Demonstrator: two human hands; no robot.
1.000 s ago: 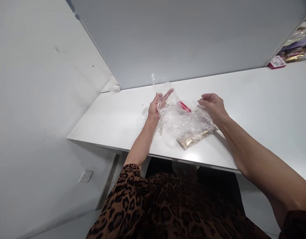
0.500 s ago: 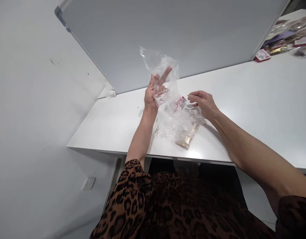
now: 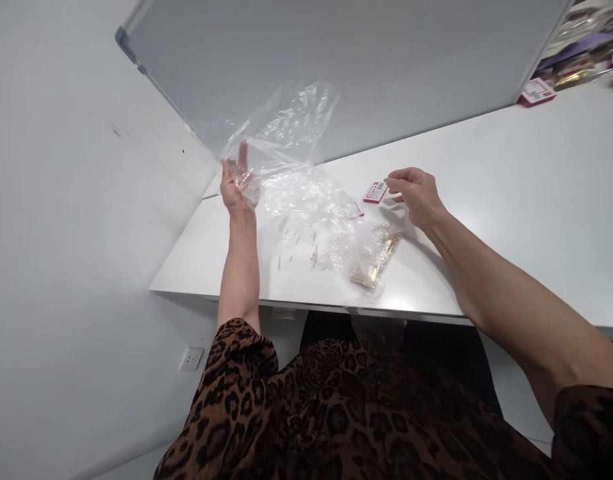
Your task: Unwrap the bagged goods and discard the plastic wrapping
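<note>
My left hand point(image 3: 237, 187) is raised at the left, with a large clear plastic bag point(image 3: 301, 127) gathered in it. One finger points up behind the film. The bag stretches right and down to crumpled plastic on the table. A flat gold packet point(image 3: 375, 267) in clear wrap lies by the near edge. Close to its far end, the pinched fingertips of my right hand point(image 3: 417, 193) meet the corner of a small white-and-red box point(image 3: 375, 192); whether they grip it is unclear. Another red edge point(image 3: 359, 210) shows under the plastic.
The white table point(image 3: 511, 220) meets a grey board point(image 3: 386, 67) behind and a wall on the left. Another red-and-white box point(image 3: 537, 92) stands at the board's right end, near a pile of wrapped packets point(image 3: 581, 60). Small specks lie near the bag.
My left hand has moved left, pulling the bag wide and baring the small box, which was partly behind plastic. The right hand has stayed nearly in place. The view has shifted slightly.
</note>
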